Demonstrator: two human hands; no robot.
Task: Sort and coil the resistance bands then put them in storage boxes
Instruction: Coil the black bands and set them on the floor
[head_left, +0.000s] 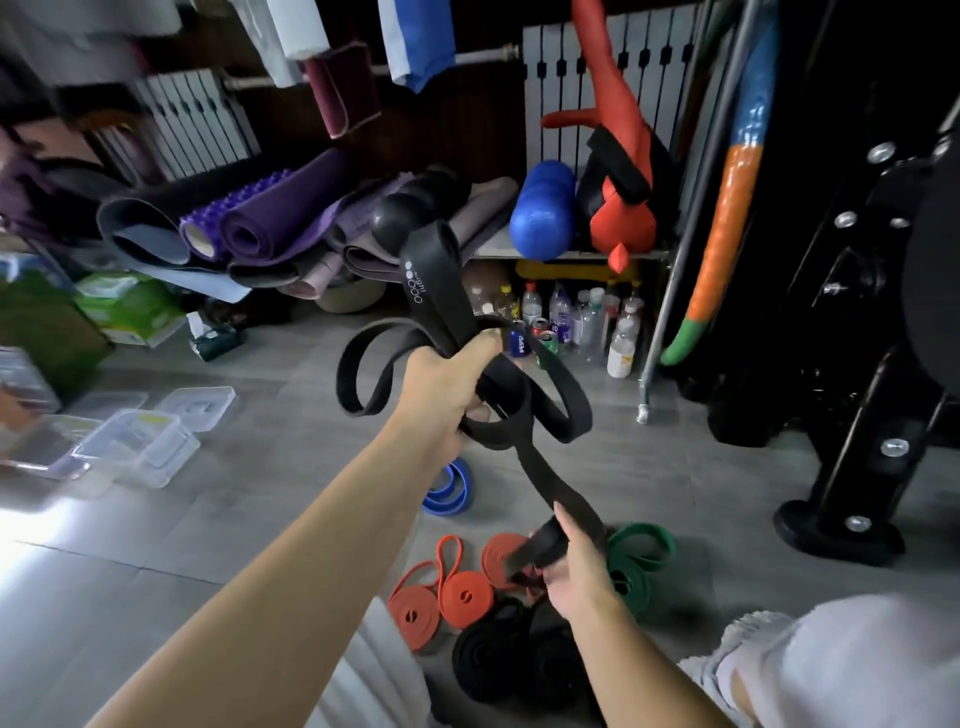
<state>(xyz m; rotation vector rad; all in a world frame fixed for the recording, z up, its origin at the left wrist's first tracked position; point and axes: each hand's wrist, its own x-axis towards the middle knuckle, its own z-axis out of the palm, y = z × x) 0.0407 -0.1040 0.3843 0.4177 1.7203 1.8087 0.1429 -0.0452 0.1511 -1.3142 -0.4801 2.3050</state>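
Black machine frame (857, 364) stands at right; rolled mats (270, 218) are piled at rear. Clear storage boxes (135, 441) sit on the floor at left, well apart from the bands. Black band (431, 280) is held in mid-air: left hand (447, 395) fisted round its gathered loops, right hand (571, 566) closed round its lower end. On the floor beneath lie black coils (498, 654), orange coils (462, 597), a green band (639, 556) and a blue coil (449, 488), partly hidden by the arms.

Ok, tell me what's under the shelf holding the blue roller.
Under the shelf stand plastic bottles and a Pepsi can. The black band held in the left hand covers the space's left part, so what's there cannot be seen.
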